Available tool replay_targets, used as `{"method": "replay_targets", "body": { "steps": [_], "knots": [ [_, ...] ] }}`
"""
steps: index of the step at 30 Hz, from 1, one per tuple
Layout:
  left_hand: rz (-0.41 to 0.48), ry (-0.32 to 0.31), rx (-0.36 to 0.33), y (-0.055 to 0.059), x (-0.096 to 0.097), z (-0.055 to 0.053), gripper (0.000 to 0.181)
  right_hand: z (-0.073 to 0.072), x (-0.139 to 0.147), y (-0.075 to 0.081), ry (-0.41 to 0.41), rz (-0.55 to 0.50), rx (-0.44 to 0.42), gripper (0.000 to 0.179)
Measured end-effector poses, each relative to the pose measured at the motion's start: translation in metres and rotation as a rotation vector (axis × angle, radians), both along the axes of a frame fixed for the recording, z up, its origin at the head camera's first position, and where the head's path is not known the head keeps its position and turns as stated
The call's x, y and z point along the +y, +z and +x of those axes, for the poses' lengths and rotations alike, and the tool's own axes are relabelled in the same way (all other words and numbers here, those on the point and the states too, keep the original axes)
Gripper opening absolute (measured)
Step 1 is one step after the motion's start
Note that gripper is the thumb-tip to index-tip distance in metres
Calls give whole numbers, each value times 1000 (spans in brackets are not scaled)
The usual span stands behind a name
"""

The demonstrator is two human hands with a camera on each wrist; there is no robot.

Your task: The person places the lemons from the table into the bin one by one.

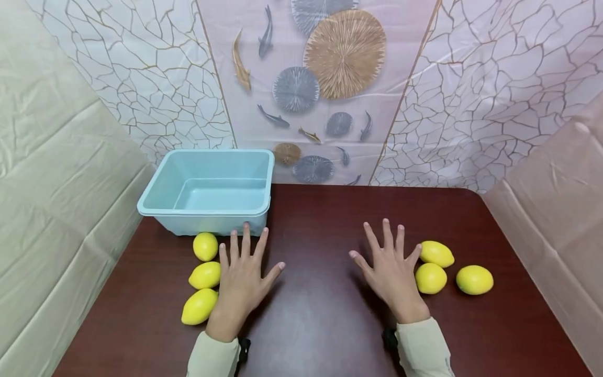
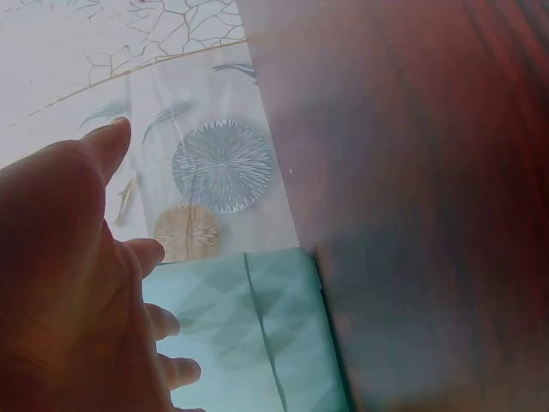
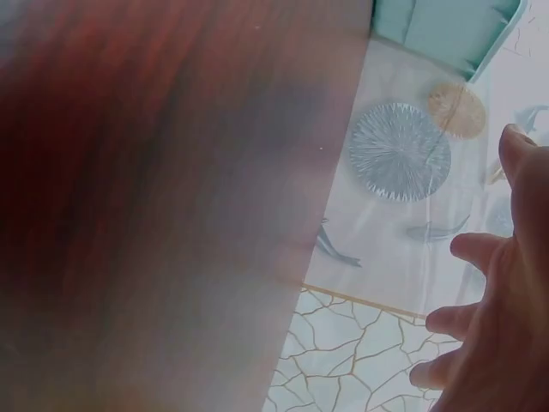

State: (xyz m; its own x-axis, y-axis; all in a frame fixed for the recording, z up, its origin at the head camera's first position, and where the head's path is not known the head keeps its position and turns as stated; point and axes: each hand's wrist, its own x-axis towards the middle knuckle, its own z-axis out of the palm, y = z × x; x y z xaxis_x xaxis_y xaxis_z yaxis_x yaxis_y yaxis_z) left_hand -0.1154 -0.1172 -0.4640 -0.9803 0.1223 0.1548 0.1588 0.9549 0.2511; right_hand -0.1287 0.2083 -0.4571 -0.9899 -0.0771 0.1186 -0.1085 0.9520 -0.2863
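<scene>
Toward the table's [image 1: 315,324] left edge, three lemons [image 1: 202,275] lie in a row beside the left hand [image 1: 242,285]; three more lemons [image 1: 431,278] lie by the right hand [image 1: 393,275], toward the right edge. Both hands are well apart, fingers spread, holding nothing (whether they touch the table, I cannot tell). By my judgement, work has barely begun: no lemon is gripped, and all six seem left to handle. Near the far left corner sits a pale blue basin [image 1: 204,212]. The lemons look bright yellow, smooth and plump, some with pointed tips.
</scene>
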Motion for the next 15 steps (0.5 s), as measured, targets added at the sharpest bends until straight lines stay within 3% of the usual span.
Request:
{"method": "replay_targets", "body": {
  "steps": [15],
  "knots": [
    [0, -9, -2, 2, 2, -2, 88, -7, -6, 6, 2, -32, 5, 79]
  ]
}}
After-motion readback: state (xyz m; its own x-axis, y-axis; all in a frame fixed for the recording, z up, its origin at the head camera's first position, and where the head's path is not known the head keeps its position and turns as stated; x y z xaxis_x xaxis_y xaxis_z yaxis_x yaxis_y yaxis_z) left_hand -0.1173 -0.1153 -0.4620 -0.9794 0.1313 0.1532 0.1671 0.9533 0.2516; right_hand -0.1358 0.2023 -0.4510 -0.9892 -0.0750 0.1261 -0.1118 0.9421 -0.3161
